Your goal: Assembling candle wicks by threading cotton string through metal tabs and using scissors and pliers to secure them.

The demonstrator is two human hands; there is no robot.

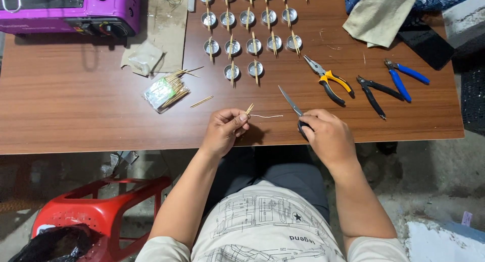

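My left hand (226, 129) pinches a short wooden stick (249, 109) with a thin pale wick string (268, 116) trailing to the right of it, just above the table's near edge. My right hand (326, 135) grips a pair of black-handled scissors (292, 103), the blades pointing up and left toward the string without touching it. Farther back, several small round metal cups (255, 68), each with a stick laid across it, stand in rows. A clear bag of wooden sticks (165, 90) lies to the left of them, and one loose stick (201, 101) rests beside it.
On the brown table (76, 105) lie yellow-handled pliers (331, 81), black cutters (373, 91) and blue cutters (401, 77) at right. A purple stove (70, 9) stands back left, a folded cloth (381, 12) on a blue basket back right. A red plastic stool (101, 214) sits below left.
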